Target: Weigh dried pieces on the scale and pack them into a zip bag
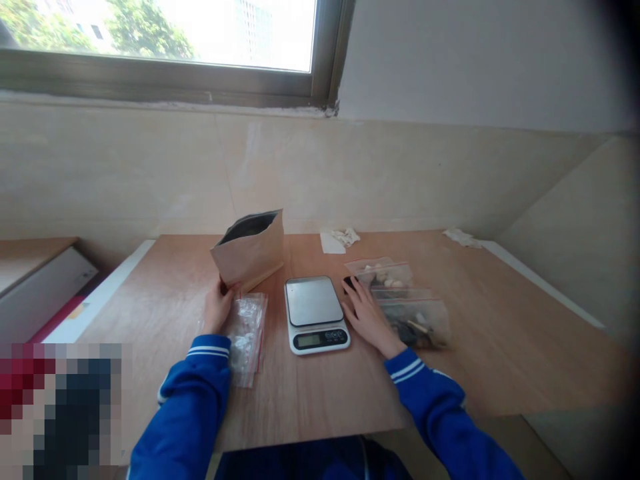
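Observation:
My left hand (218, 308) is closed at the lower left corner of a brown kraft paper bag (250, 257), which stands with its mouth open and shows a dark lining. Beside that wrist lie flat clear zip bags (247, 340) with red seal lines. A white kitchen scale (317, 313) with a bare metal plate sits between my hands. My right hand (369, 313) has its fingers stretched out, the tips over a small black object (351, 285) that I cannot identify. Next to it are a zip bag of pale pieces (387, 273) and another of dark pieces (420, 323).
Crumpled white tissue (345, 239) lies at the back of the wooden table (500, 333), and another scrap (463, 238) is at the far right. The wall and a window (165, 33) rise behind. A white-sided cabinet (45, 287) stands to the left.

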Action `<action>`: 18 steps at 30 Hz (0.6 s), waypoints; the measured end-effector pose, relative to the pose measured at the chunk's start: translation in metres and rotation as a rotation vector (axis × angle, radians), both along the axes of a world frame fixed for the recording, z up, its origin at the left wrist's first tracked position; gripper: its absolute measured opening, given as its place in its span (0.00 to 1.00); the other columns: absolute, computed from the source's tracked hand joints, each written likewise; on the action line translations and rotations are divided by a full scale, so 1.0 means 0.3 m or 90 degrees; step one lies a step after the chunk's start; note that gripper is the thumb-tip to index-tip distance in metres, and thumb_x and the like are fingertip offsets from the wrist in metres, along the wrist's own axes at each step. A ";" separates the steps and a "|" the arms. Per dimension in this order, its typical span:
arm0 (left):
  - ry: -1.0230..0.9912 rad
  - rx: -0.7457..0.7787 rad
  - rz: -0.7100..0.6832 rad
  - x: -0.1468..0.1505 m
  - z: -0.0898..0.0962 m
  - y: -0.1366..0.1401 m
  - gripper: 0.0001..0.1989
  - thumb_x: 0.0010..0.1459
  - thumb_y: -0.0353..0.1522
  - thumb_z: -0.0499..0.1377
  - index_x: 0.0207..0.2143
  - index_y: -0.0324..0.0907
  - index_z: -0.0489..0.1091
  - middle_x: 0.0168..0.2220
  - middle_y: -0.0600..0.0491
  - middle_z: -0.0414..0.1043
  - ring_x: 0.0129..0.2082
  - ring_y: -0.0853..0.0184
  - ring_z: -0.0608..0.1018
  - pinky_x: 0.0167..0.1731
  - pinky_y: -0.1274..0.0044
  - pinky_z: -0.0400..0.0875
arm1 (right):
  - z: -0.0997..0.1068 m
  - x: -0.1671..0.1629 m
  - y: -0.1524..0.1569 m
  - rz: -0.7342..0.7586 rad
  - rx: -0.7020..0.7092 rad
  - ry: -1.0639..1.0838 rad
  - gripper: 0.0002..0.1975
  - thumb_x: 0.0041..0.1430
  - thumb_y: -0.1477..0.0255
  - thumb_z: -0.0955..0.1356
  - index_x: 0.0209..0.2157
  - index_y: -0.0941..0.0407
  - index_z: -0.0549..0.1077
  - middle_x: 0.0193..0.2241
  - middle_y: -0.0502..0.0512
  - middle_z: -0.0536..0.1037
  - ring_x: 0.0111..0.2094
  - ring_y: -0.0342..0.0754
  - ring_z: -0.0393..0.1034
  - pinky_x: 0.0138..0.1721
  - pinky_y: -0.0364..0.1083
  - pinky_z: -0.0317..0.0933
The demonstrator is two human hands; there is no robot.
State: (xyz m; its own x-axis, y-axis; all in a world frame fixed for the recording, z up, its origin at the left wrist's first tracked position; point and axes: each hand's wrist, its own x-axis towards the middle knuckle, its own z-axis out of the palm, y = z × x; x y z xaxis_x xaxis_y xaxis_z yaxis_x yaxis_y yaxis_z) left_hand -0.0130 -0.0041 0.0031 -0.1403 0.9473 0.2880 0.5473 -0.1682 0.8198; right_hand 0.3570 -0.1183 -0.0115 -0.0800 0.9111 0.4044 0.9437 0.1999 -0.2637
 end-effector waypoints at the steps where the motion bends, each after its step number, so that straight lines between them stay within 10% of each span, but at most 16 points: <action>1: 0.006 -0.004 0.000 -0.005 -0.003 0.000 0.23 0.50 0.43 0.58 0.43 0.35 0.71 0.38 0.45 0.77 0.37 0.56 0.76 0.40 0.68 0.70 | -0.018 -0.007 0.022 -0.004 -0.010 -0.001 0.26 0.66 0.68 0.56 0.63 0.58 0.57 0.65 0.65 0.56 0.66 0.59 0.48 0.60 0.60 0.54; 18: -0.093 0.038 -0.106 0.016 0.051 -0.054 0.20 0.50 0.37 0.57 0.46 0.39 0.70 0.45 0.48 0.76 0.46 0.58 0.76 0.47 0.69 0.69 | -0.075 0.017 0.130 -0.028 0.041 0.078 0.14 0.66 0.70 0.59 0.43 0.57 0.73 0.42 0.61 0.73 0.44 0.55 0.68 0.47 0.55 0.63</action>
